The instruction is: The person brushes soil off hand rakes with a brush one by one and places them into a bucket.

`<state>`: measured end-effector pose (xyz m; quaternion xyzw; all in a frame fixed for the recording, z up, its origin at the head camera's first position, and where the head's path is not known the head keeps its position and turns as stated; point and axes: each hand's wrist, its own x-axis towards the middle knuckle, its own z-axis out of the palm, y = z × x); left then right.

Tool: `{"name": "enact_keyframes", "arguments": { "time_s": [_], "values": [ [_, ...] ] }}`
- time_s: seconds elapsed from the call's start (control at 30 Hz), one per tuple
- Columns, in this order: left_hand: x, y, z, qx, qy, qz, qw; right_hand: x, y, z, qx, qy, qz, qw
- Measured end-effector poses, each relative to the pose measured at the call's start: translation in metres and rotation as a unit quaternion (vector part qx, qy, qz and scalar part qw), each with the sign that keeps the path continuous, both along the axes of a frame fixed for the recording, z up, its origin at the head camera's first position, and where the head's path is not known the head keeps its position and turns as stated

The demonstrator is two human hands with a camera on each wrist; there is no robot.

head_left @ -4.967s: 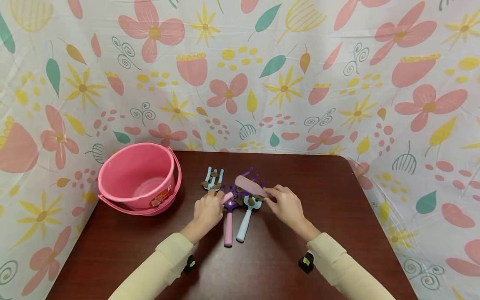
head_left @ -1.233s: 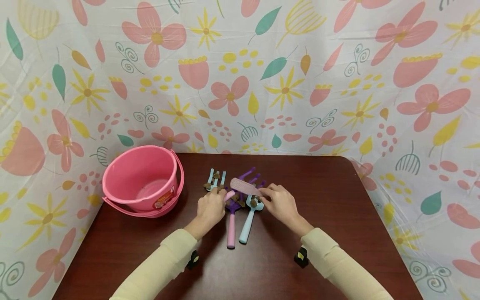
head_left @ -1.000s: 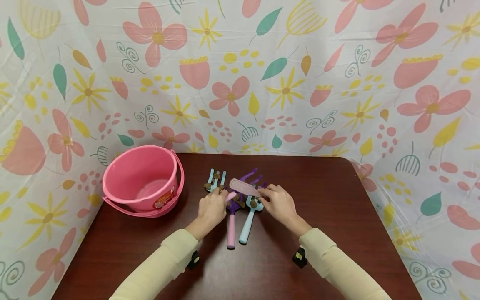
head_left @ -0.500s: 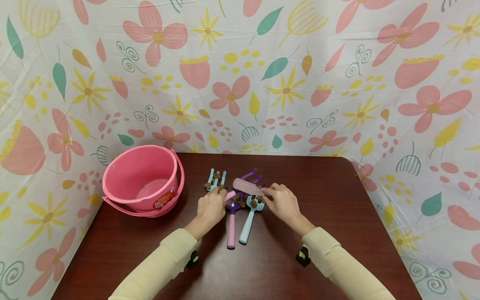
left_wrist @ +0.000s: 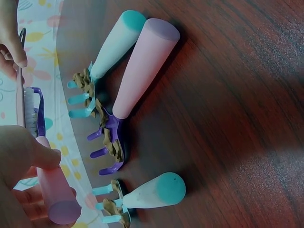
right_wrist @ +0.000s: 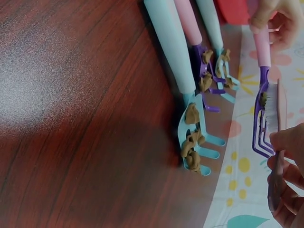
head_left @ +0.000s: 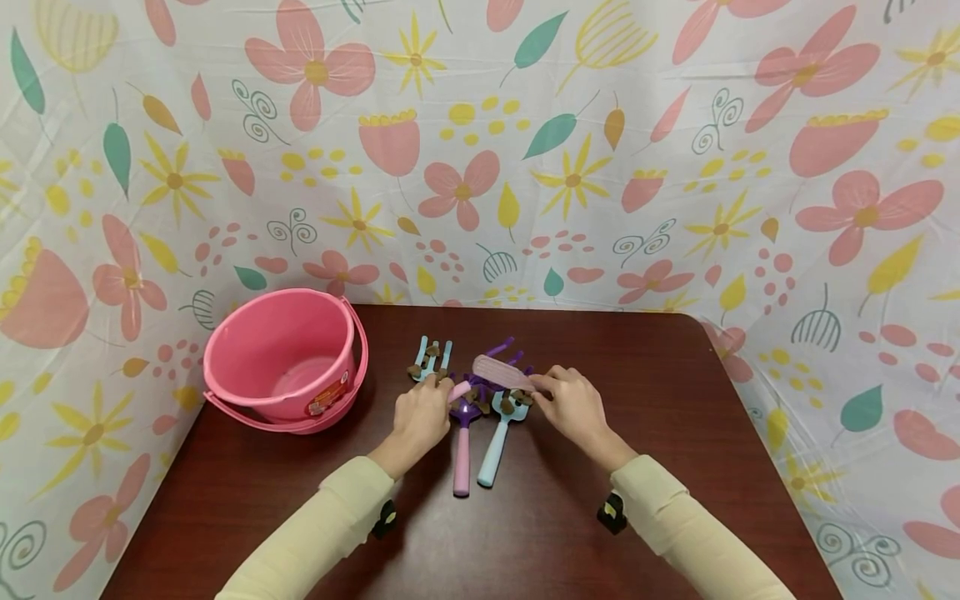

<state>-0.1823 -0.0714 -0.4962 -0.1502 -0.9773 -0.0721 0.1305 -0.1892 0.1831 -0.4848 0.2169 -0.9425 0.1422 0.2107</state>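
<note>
My left hand (head_left: pixel 422 417) grips the pink handle (left_wrist: pixel 56 192) of a small garden fork with purple tines (right_wrist: pixel 259 121), raised off the table. In my right hand (head_left: pixel 573 408) is a pink brush (head_left: pixel 502 373), pinched between thumb and fingers. Its white bristles (right_wrist: pixel 271 107) face the purple tines, right up against them, with a bit of brown clay-like stuff between. Beneath lie a light blue fork (head_left: pixel 492 454), a purple fork with a pink handle (head_left: pixel 462 462), and another light blue fork (head_left: pixel 431 358) by my left hand. Brown lumps (right_wrist: pixel 192 142) cling to the tines of all three.
A pink bucket (head_left: pixel 337 367) with its handle down stands at the left of the dark wooden table (head_left: pixel 645 358). Behind the table hangs a flowered cloth (head_left: pixel 480 208). Black wrist cameras (head_left: pixel 611 512) sit under both cuffs.
Over the last second my right hand has drawn the brush slightly to the right along the purple tines. My left hand has kept the fork nearly still. Bucket and lying forks stay put.
</note>
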Motion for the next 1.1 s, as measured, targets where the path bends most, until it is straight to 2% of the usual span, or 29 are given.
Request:
{"name": "enact_keyframes", "arguments": {
  "time_s": [0.27, 0.5, 0.8, 1.1],
  "values": [
    [0.0, -0.013, -0.004, 0.011, 0.024, 0.017, 0.9995, -0.001, 0.013, 0.001, -0.012, -0.009, -0.03, 0.9994],
    [0.0, -0.015, -0.002, 0.023, 0.035, 0.019, 0.9989, -0.001, 0.019, 0.002, -0.008, 0.003, -0.025, 0.9996],
    [-0.001, -0.016, -0.004, 0.023, 0.036, 0.021, 0.9989, 0.001, 0.022, 0.006, -0.015, 0.009, -0.026, 0.9995],
    [-0.001, -0.011, -0.005, 0.025, 0.032, 0.013, 0.9991, -0.001, 0.01, 0.01, -0.034, 0.004, -0.033, 0.9989]
  ]
}}
